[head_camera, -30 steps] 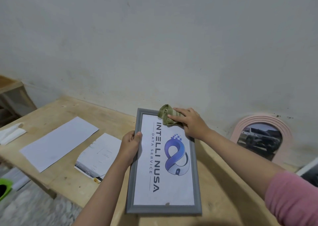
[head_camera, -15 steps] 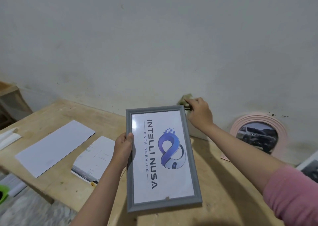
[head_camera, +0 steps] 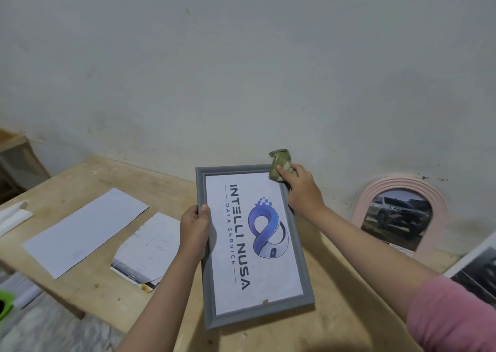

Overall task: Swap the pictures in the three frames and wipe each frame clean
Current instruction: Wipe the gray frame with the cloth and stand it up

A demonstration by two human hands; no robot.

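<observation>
Two hands busy | left hand (head_camera: 194, 224) fingers grip grey frame (head_camera: 252, 247) left edge, held above desk (head_camera: 80, 292) | right hand (head_camera: 302, 190) fingers pinch cloth (head_camera: 279, 163) at top-right corner | frame likely light, stiff, glazing fragile: hold by rails

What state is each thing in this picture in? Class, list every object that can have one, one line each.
Grey frame: held up, tilted, logo picture inside.
Left hand: grips the grey frame's left edge.
Right hand: holds the cloth.
Cloth: bunched, at the frame's top right corner.
Pink arched frame: leaning on the wall, car picture inside.
White sheet: lying flat on the table.
Printed sheet: lying on the table, corner curled.
</observation>
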